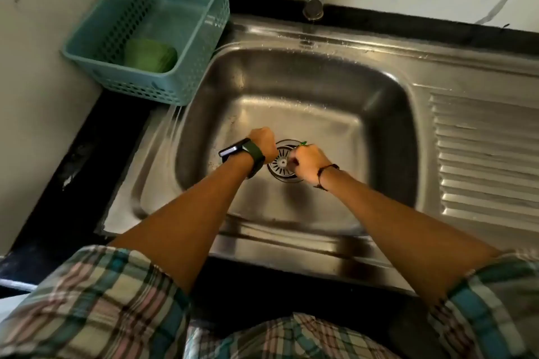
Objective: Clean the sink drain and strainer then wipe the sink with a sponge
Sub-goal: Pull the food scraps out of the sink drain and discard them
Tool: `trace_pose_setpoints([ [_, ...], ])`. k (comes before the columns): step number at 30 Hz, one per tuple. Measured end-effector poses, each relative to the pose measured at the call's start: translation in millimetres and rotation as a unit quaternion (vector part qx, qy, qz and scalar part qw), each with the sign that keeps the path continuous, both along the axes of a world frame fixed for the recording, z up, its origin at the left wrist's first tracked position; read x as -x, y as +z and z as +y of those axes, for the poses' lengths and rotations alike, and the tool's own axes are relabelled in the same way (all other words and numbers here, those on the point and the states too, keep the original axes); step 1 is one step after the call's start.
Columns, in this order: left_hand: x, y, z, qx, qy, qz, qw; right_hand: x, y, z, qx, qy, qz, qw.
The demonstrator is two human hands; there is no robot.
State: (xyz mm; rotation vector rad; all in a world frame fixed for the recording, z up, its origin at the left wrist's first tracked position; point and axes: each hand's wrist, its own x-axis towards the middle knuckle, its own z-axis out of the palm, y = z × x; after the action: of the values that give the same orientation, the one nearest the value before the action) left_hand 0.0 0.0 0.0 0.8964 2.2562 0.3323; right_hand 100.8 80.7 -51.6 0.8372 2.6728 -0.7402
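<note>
Fingers on my right hand (309, 163) are curled round something small and green right over the strainer (281, 166) sitting in the sink (379, 131) drain, left hand (264, 146) curls beside it, grip unclear, sponge (150, 55) in the teal basket (96, 52).

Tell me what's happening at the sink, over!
Both hands down in the basin. Right hand pinching something small and green over the strainer; left hand beside it, grip unclear. Sponge in basket, untouched.
</note>
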Motion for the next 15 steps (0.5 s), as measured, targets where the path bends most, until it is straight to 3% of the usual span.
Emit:
trace_pose_setpoints([
  [1, 3, -2, 2, 0.017, 0.014, -0.004, 1.000, 5, -9, -5, 0.004, 0.011, -0.038, 0.999],
  [5, 17, -20, 0, 0.053, 0.052, -0.018, 0.997, 18, -41, -24, 0.006, 0.012, -0.052, 0.999],
  [10, 29, -30, 4, 0.079, 0.053, -0.032, 0.995, 25, -56, -27, -0.066, 0.010, -0.003, 0.998],
  [15, 27, -26, 10, 0.092, 0.024, -0.053, 0.994, 22, -41, -19, -0.065, -0.006, 0.062, 0.996],
])
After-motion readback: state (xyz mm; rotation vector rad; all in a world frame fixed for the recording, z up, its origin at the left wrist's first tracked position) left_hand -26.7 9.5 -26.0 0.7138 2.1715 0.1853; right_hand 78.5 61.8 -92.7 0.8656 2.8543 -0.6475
